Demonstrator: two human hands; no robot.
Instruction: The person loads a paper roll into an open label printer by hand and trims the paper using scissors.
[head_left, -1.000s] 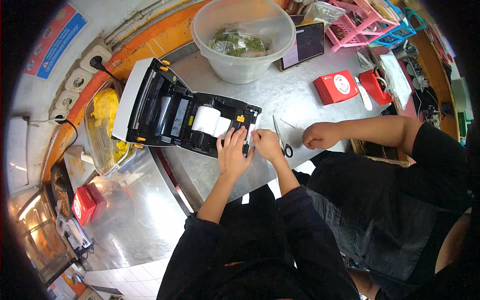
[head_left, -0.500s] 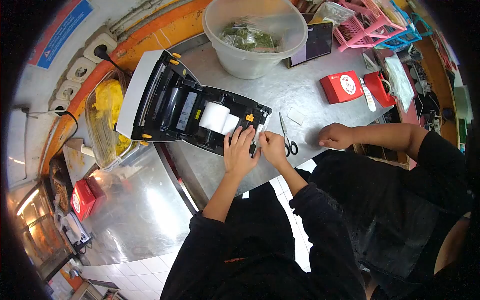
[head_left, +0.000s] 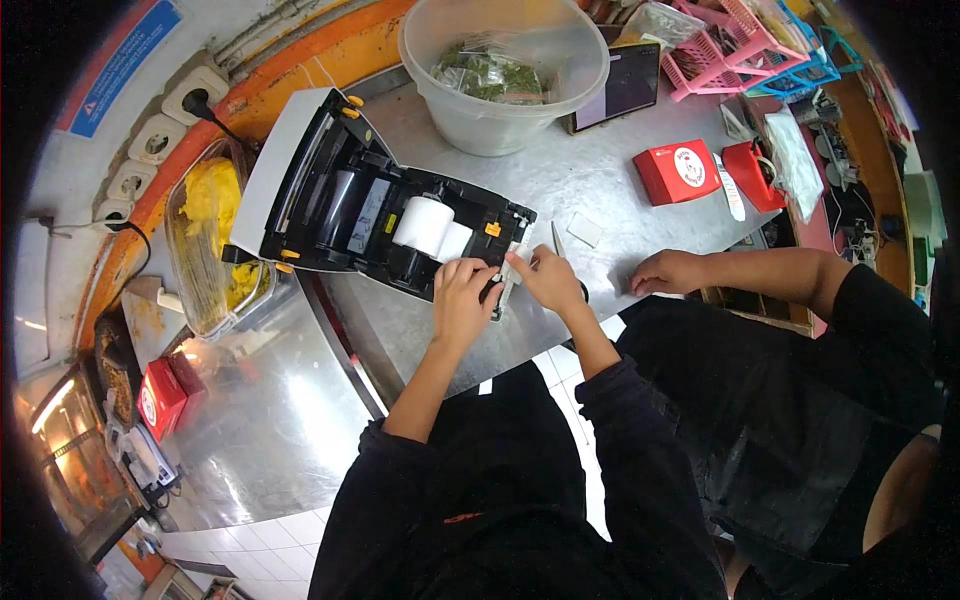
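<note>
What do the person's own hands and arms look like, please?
The left hand and right hand are bare, without gloves. Black sleeves cover the arms down to the forearms, which are bare up to the wrists. The black top has a small reddish mark.

We wear a black top (head_left: pixel 500 555) with a small orange-red marking (head_left: pixel 463 518) on its front; its dark sleeves (head_left: pixel 640 425) bunch on our forearms (head_left: pixel 415 392), leaving our left hand (head_left: pixel 461 305) and right hand (head_left: pixel 548 281) bare.
</note>
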